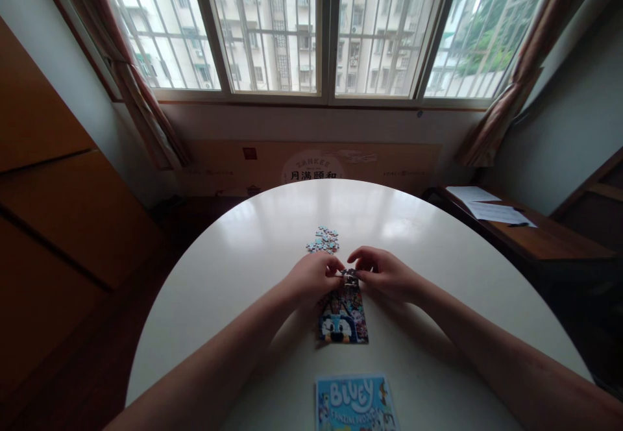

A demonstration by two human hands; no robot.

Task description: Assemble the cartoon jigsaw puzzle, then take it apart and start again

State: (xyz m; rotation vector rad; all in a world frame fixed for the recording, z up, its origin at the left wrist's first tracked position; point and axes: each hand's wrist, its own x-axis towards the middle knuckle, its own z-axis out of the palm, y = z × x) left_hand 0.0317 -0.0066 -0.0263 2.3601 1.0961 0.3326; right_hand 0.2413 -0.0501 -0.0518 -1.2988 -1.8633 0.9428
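A partly assembled puzzle (343, 320) with a blue dog face lies on the white table. Small dark pieces (349, 275) are at its far edge, between my hands. My left hand (318, 275) is at the puzzle's upper left, fingers pinched at the pieces. From the right, my right hand (382, 272) reaches the same pieces, its thumb and fingers curled against them. Just beyond my left hand sits a pile of loose puzzle pieces (324, 241). What exactly each fingertip grips is too small to tell.
A blue Bluey card (357, 405) lies near the front of the round white table (204, 301). To the right, a brown side table (559, 236) holds papers (496, 212) and pens. Behind are a long printed box (219, 158), curtains and barred windows.
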